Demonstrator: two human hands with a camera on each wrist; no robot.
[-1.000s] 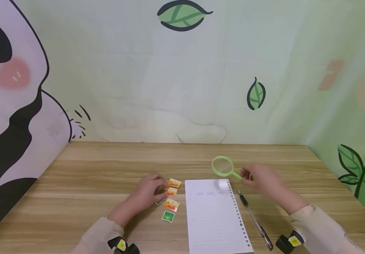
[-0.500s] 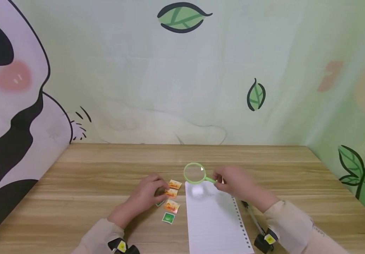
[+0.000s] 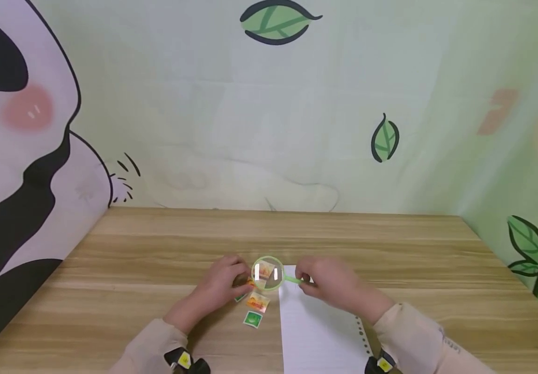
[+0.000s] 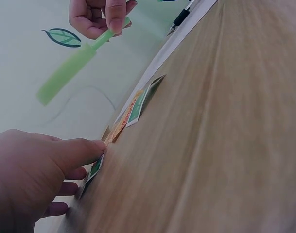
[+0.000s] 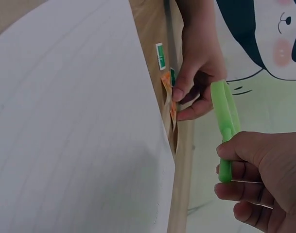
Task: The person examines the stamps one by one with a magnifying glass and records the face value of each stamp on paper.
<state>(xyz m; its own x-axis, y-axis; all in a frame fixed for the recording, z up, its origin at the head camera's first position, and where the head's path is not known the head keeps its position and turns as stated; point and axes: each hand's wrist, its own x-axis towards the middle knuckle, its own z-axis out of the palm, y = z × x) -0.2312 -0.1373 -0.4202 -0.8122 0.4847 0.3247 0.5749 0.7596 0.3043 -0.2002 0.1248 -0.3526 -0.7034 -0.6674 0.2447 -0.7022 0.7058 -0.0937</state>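
Note:
My right hand [image 3: 336, 285] pinches the handle of a light-green magnifying glass [image 3: 269, 272] between thumb and fingers. In the head view its lens overlaps the upper orange stamps, and the right wrist view shows the frame [image 5: 223, 109] raised off the table. My left hand [image 3: 219, 280] rests at the stamps' left side, thumb and fingertips touching them, the fingers loosely bent. Below the lens lie an orange stamp [image 3: 257, 302] and a green stamp [image 3: 252, 319]. Another green stamp [image 3: 240, 297] shows partly beneath the left hand.
A lined sheet with punched holes [image 3: 320, 327] lies right of the stamps, partly under my right forearm. A pen [image 4: 181, 18] shows beside the paper in the left wrist view. Behind the wooden table [image 3: 180, 234] hangs a printed backdrop [image 3: 203, 130].
My right hand has carried the magnifying glass leftward, from beyond the paper's top right corner to over the upper stamps. The left hand stays at the stamps. The pen is now hidden in the head view.

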